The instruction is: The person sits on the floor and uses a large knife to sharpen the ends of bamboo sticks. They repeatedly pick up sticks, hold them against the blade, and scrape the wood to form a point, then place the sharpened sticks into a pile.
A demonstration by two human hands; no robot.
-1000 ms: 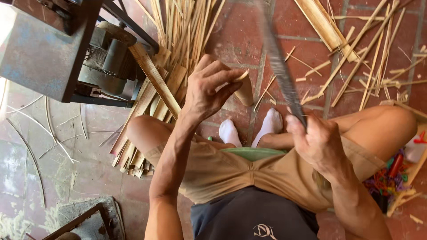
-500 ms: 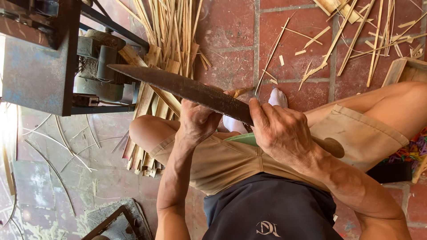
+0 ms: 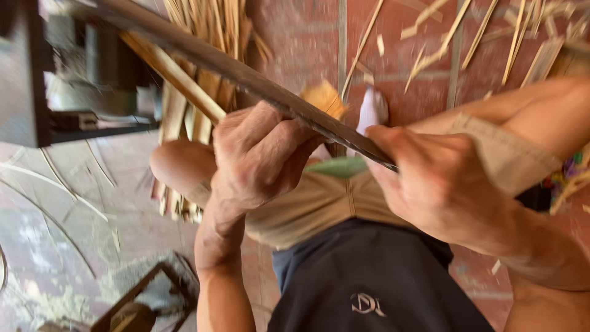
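Observation:
My left hand [image 3: 258, 157] is closed around a short pale piece of bamboo [image 3: 324, 98], whose end sticks out above the fingers. A long dark knife blade [image 3: 246, 72] runs diagonally from the upper left down to my right hand [image 3: 433, 184], which grips its handle. The blade's edge lies against the bamboo piece, just over my left fingers. Both hands are held above my lap, over beige shorts and a dark shirt. The picture is blurred by motion.
A dark metal machine [image 3: 37, 80] stands at the upper left. A bundle of bamboo strips [image 3: 203, 37] lies beside it, under my knee. Splinters [image 3: 491, 37] are scattered over the red brick floor. A wooden frame [image 3: 147, 295] sits at the lower left.
The blade swung from upright down to a diagonal and now meets the bamboo piece in my left hand. Both hands have come closer together and nearer the camera.

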